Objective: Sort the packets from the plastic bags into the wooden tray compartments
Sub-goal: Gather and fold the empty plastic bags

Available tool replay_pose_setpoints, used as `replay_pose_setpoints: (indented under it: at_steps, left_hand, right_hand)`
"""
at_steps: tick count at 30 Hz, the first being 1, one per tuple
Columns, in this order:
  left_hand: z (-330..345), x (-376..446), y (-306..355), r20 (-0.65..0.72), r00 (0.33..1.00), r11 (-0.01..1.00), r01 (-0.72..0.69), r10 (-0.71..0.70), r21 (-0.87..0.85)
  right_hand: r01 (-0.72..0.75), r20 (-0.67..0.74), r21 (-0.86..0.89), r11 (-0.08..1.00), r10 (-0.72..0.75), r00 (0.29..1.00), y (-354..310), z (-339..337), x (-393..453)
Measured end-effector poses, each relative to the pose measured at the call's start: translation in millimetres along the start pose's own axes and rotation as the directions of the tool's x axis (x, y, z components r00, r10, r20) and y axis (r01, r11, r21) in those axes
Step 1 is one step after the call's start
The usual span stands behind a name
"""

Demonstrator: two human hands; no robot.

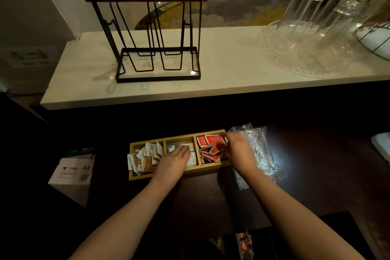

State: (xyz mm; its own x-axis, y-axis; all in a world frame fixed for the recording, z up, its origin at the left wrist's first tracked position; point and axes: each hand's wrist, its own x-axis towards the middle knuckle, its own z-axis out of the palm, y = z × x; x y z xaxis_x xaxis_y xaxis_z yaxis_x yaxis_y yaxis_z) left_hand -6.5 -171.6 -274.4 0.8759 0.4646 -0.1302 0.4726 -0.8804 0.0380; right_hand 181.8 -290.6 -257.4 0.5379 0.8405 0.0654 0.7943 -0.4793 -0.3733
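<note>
My left hand (173, 161) lies palm down with fingers loosely spread over the middle compartment of the wooden tray (168, 175), resting on the grey and white packets (191, 159) there; I cannot tell whether it pinches any of them. My right hand (238, 150), at 3 o'clock from the left, reaches into the right compartment with fingers curled among the red packets (211, 145); whether it grips one I cannot tell. At 9 o'clock from my left hand, the left compartment is heaped with white and brown packets (145, 158), some spilling over the rim. A crumpled clear plastic bag (258, 150) lies just beside the tray at 3 o'clock, under my right wrist. Far off at 12 o'clock stands a black wire rack (156, 38) on the pale counter (221, 69).
</note>
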Motion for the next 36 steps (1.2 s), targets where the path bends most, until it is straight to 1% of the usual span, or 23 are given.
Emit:
replay_pose_setpoints:
  at_steps: [2, 4, 6, 8, 10, 12, 14, 15, 17, 19, 23, 24, 25, 26, 27, 28, 29, 30, 31, 32, 33, 35, 36]
  left_hand:
    - [14.3, -2.7, 2.2, 0.014, 1.0, 0.999, -0.01, 0.011, -0.039]
    - [25.1, -4.2, 5.2, 0.043, 0.999, 0.998, 0.011, -0.008, -0.069]
    - [28.2, -2.7, 9.1, 0.133, 0.991, 0.996, 0.01, 0.001, -0.086]
    - [26.7, 0.1, 11.4, 0.176, 0.984, 0.991, 0.016, 0.007, -0.129]
    - [22.5, 3.5, 14.1, 0.184, 0.983, 0.979, 0.061, -0.024, -0.195]
    - [18.2, 6.9, 18.1, 0.188, 0.98, 0.948, 0.124, -0.07, -0.293]
    - [12.9, 8.5, 23.1, 0.141, 0.984, 0.926, 0.153, -0.11, -0.346]
    - [10.1, 9.3, 25.5, 0.086, 0.989, 0.925, 0.146, -0.123, -0.35]
    - [3.7, 11.1, 33.0, -0.047, 0.99, 0.929, 0.107, -0.132, -0.353]
    - [-3.3, 15.2, 45.9, -0.143, 0.983, 0.919, 0.049, -0.114, -0.391]
    - [-12.9, 25.3, 76.7, -0.212, 0.977, 0.879, -0.073, -0.032, -0.471]
    - [-15.7, 28.8, 85.0, -0.197, 0.98, 0.85, -0.083, -0.026, -0.521]
    - [-18.6, 31.8, 93.8, -0.153, 0.988, 0.805, -0.069, -0.028, -0.589]
    - [-21.0, 35.2, 103.7, -0.079, 0.996, 0.741, -0.023, -0.04, -0.671]
    - [-19.4, 38.4, 113.0, 0.026, 0.998, 0.665, 0.057, -0.056, -0.745]
    - [-16.8, 41.2, 122.2, 0.159, 0.985, 0.579, 0.166, -0.065, -0.798]
    - [-12.7, 43.7, 130.6, 0.301, 0.951, 0.489, 0.295, -0.069, -0.821]
    - [-6.9, 47.6, 139.5, 0.437, 0.897, 0.397, 0.426, -0.068, -0.813]
    - [-3.6, 47.0, 144.2, 0.54, 0.838, 0.297, 0.536, -0.076, -0.79]
    - [-2.3, 48.2, 149.2, 0.602, 0.794, 0.197, 0.605, -0.083, -0.771]
    - [-1.5, 49.4, 152.8, 0.63, 0.77, 0.125, 0.638, -0.101, -0.76]
    - [0.5, 54.7, 160.4, 0.65, 0.749, 0.045, 0.659, -0.132, -0.751]
    - [-0.9, 56.0, 164.4, 0.664, 0.737, 0.001, 0.669, -0.124, -0.743]
  right_hand:
    - [-0.044, -0.104, 0.035, 0.998, 0.047, 0.993, 11.5, -6.5, -0.3]
    - [-0.111, -0.169, 0.037, 0.993, 0.116, 0.979, 28.5, -12.6, -0.7]
    - [-0.224, -0.197, 0.026, 0.974, 0.225, 0.954, 49.4, -16.5, -1.4]
    - [-0.375, -0.194, 0.085, 0.923, 0.385, 0.903, 68.7, -18.5, -3.0]
    - [-0.533, -0.117, 0.168, 0.829, 0.554, 0.825, 86.5, -17.1, -4.3]
    - [-0.658, 0.063, 0.24, 0.714, 0.664, 0.745, 102.4, -13.4, -6.5]
    - [-0.738, 0.229, 0.309, 0.6, 0.706, 0.67, 111.8, -8.2, -8.3]
    - [-0.755, 0.282, 0.341, 0.56, 0.705, 0.65, 114.8, -4.8, -9.4]
    - [-0.755, 0.321, 0.389, 0.528, 0.69, 0.649, 118.7, 1.1, -11.4]
    - [-0.744, 0.33, 0.413, 0.525, 0.676, 0.659, 120.8, 4.5, -12.3]
    - [-0.742, 0.37, 0.455, 0.492, 0.654, 0.66, 120.2, 4.2, -13.3]
    - [-0.745, 0.377, 0.47, 0.474, 0.655, 0.655, 120.6, 3.7, -12.0]
    - [-0.744, 0.383, 0.5, 0.444, 0.657, 0.65, 120.3, 4.0, -10.9]
    - [-0.744, 0.396, 0.534, 0.4, 0.66, 0.639, 118.9, 2.5, -10.4]
    - [-0.744, 0.409, 0.562, 0.362, 0.66, 0.63, 118.1, 2.9, -9.6]
    - [-0.743, 0.419, 0.577, 0.338, 0.659, 0.625, 117.9, 4.3, -8.8]
    - [-0.749, 0.432, 0.577, 0.326, 0.657, 0.618, 118.6, 6.8, -8.9]
    - [-0.757, 0.452, 0.572, 0.316, 0.648, 0.613, 121.0, 7.6, -9.6]
    - [-0.759, 0.47, 0.565, 0.324, 0.63, 0.618, 120.5, 10.3, -10.8]
    - [-0.761, 0.487, 0.56, 0.327, 0.614, 0.621, 121.0, 10.8, -12.6]
    - [-0.762, 0.499, 0.558, 0.33, 0.6, 0.625, 120.7, 10.9, -14.5]
    - [-0.762, 0.507, 0.552, 0.34, 0.589, 0.629, 125.2, 10.5, -18.3]
    - [-0.764, 0.508, 0.546, 0.345, 0.588, 0.629, 126.5, 8.3, -20.4]
